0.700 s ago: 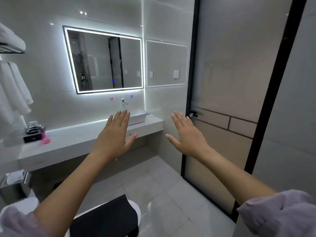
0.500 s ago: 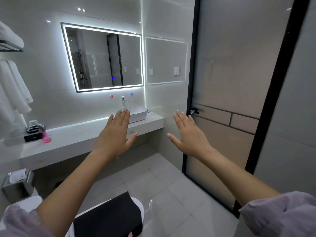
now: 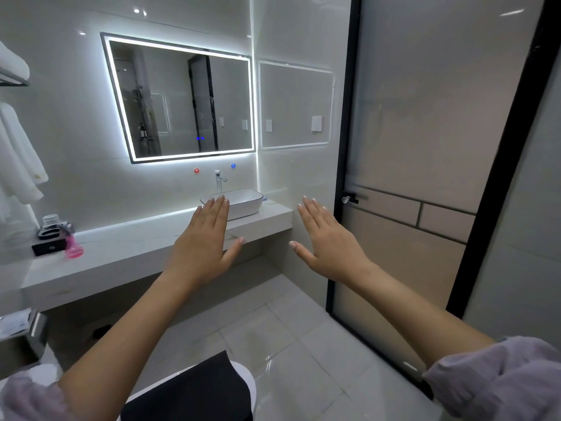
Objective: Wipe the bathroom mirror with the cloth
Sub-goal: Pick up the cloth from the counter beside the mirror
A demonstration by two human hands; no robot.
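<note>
The lit bathroom mirror (image 3: pixel 182 101) hangs on the far wall above a white counter (image 3: pixel 127 256), well beyond my reach. My left hand (image 3: pixel 206 241) and my right hand (image 3: pixel 331 241) are both stretched out in front of me, palms down, fingers flat and apart, holding nothing. A black cloth (image 3: pixel 194 390) lies on a white rounded surface (image 3: pixel 246 375) at the bottom of the view, below my left forearm.
A white basin (image 3: pixel 243 202) with a tap (image 3: pixel 219 179) sits at the counter's right end. A pink bottle (image 3: pixel 73 244) and a black box stand at its left end. White towels (image 3: pixel 18 153) hang at left. A frosted glass door (image 3: pixel 425 147) fills the right.
The view has drifted slightly, so the mirror and counter sit a little lower and to the right. Both hands stay outstretched and open, nearly unmoved.
</note>
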